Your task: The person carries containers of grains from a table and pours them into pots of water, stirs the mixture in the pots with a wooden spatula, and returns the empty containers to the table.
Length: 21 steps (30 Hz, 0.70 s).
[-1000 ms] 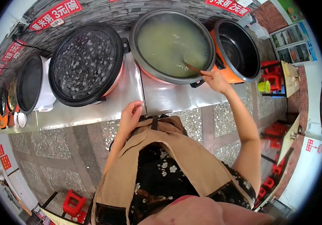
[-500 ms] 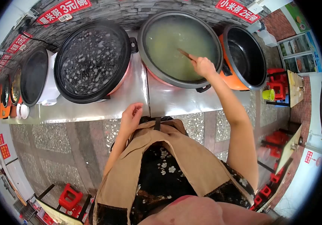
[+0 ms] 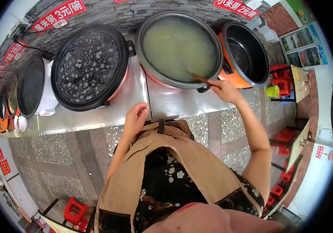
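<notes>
A red sign (image 3: 59, 15) on the stone-patterned wall (image 3: 116, 14) reads "黑米粥 3元/碗", with a small white label on its lower edge too tiny to read; a second red sign (image 3: 236, 7), its top cropped by the frame, reads "小米粥 2元/碗". Farther left, a foreshortened red sign (image 3: 14, 51) ends in "粥 3元/碗", its first characters hard to make out, and the wording of the red notice (image 3: 319, 152) at far right is too small to read. The lower end of the wooden stirring utensil (image 3: 201, 79) is hidden under cloudy yellow-green porridge (image 3: 178, 46), so whether it is a spoon or a paddle cannot be told. The visible handle dips into the near right part of the dark-rimmed cooker (image 3: 170, 83), its long axis slanting from the grip at lower right to the submerged end at upper left. The right hand (image 3: 225, 92) is closed around the handle's upper end, just outside the rim. The left hand (image 3: 136, 117) has loosely curled, unclenched fingers near the front edge of the steel counter (image 3: 123, 103); whether it touches the metal cannot be told. To the left sits a black-rimmed cooker (image 3: 84, 105) of dark, foamy porridge; to the right, an orange cooker (image 3: 248, 54) shows its black inner wall.
</notes>
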Each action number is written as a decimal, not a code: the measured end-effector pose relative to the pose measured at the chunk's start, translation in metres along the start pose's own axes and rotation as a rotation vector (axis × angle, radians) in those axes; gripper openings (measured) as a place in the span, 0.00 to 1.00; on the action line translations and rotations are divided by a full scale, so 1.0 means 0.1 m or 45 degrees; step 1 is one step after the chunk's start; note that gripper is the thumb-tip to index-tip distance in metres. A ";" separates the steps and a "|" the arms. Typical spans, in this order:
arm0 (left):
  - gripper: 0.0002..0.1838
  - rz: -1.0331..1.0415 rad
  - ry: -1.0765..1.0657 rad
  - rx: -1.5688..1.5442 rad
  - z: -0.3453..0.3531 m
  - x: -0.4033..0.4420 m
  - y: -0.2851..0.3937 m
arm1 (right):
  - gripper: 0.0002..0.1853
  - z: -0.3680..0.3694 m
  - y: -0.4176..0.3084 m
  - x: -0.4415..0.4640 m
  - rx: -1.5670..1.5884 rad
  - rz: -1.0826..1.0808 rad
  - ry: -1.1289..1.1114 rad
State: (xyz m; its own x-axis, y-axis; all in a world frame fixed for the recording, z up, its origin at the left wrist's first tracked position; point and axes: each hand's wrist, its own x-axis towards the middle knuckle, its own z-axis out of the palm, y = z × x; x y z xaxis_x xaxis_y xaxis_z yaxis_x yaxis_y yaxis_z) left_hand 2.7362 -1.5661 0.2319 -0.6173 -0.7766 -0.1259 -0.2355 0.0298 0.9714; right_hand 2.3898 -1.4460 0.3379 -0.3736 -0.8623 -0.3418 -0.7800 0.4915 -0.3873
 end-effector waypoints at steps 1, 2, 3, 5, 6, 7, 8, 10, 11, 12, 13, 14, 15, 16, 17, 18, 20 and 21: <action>0.11 -0.010 -0.004 -0.017 0.00 0.00 -0.01 | 0.18 -0.04 -0.08 -0.01 -0.087 -0.050 -0.061; 0.11 -0.020 -0.008 -0.034 0.00 0.01 -0.01 | 0.18 -0.07 -0.19 -0.01 -0.087 -0.047 -0.059; 0.11 -0.018 -0.011 -0.035 0.01 0.01 -0.01 | 0.17 -0.10 -0.30 0.00 -0.149 -0.097 -0.063; 0.11 0.009 -0.010 -0.027 0.01 0.04 0.01 | 0.17 -0.06 -0.36 0.07 -0.212 -0.144 -0.065; 0.11 0.005 0.000 -0.026 0.01 0.03 0.00 | 0.17 0.03 -0.31 0.18 -0.253 -0.174 -0.030; 0.11 -0.009 0.002 -0.019 0.00 0.01 -0.01 | 0.16 0.11 -0.29 0.29 -0.293 -0.204 0.005; 0.11 -0.023 0.003 -0.011 0.00 -0.01 -0.02 | 0.16 0.15 -0.30 0.40 -0.293 -0.214 0.001; 0.11 -0.035 0.021 -0.015 -0.01 -0.06 -0.05 | 0.17 0.21 -0.34 0.64 -0.413 -0.118 0.043; 0.11 -0.044 0.029 -0.020 -0.02 -0.09 -0.06 | 0.17 0.20 -0.34 0.75 -0.413 -0.129 0.039; 0.11 -0.047 0.039 -0.019 -0.02 -0.11 -0.08 | 0.18 0.19 -0.35 0.87 -0.425 -0.069 0.064; 0.11 -0.085 0.051 -0.045 -0.02 -0.13 -0.10 | 0.18 0.19 -0.34 0.99 -0.436 -0.009 0.090; 0.11 -0.122 0.064 -0.071 -0.02 -0.14 -0.11 | 0.18 0.17 -0.30 1.12 -0.437 -0.019 0.086; 0.11 -0.126 0.074 -0.070 -0.02 -0.15 -0.09 | 0.19 0.14 -0.22 1.24 -0.416 0.014 0.125; 0.11 -0.120 0.084 -0.043 -0.03 -0.16 -0.06 | 0.19 0.10 -0.16 1.34 -0.394 0.046 0.165; 0.11 -0.115 0.089 -0.014 -0.04 -0.17 -0.04 | 0.19 0.07 -0.10 1.40 -0.393 0.041 0.160; 0.11 -0.114 0.084 -0.015 -0.02 -0.16 -0.04 | 0.19 0.03 -0.03 1.43 -0.380 0.097 0.192; 0.11 -0.065 0.097 -0.052 0.02 -0.12 -0.03 | 0.19 -0.06 0.15 1.45 -0.345 0.150 0.252; 0.11 -0.064 0.093 -0.053 0.03 -0.11 -0.02 | 0.19 -0.10 0.23 1.44 -0.345 0.154 0.253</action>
State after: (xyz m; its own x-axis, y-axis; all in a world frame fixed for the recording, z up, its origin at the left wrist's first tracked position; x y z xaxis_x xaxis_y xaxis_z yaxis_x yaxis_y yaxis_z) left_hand 2.7418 -1.5558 0.2304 -0.5489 -0.8203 -0.1608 -0.2325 -0.0350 0.9720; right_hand 2.3131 -1.5608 0.2886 -0.5411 -0.8198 -0.1877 -0.8190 0.5643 -0.1040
